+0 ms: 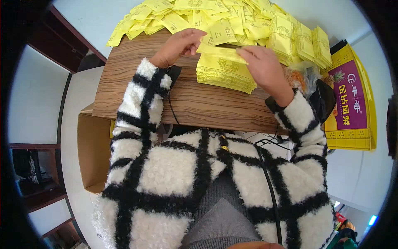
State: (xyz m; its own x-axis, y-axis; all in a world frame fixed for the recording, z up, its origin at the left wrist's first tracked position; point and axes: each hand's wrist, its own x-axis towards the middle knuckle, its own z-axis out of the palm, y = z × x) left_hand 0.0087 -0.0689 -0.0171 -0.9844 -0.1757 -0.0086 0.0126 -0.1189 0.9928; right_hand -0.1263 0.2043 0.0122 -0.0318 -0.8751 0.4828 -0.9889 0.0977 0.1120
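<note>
My left hand (182,45) is closed in a pinch at the left end of a yellow paper packet (222,52). On the packet's right end are the closed fingers of my right hand (264,68). The packet is held slightly raised over a neat stack of yellow printed packets (226,79) on the wooden table (145,79). Behind my hands lies a loose heap of similar packets (178,20), some overlapping at odd angles. Part of the stack's top is hidden by the held packet.
Banded-looking bundles of packets (282,37) stand at the back right. Near my right forearm are a clear plastic bag (304,72) and a yellow and purple box (348,95). A cardboard box (92,153) sits left below the table; black cables (271,141) hang by its front edge.
</note>
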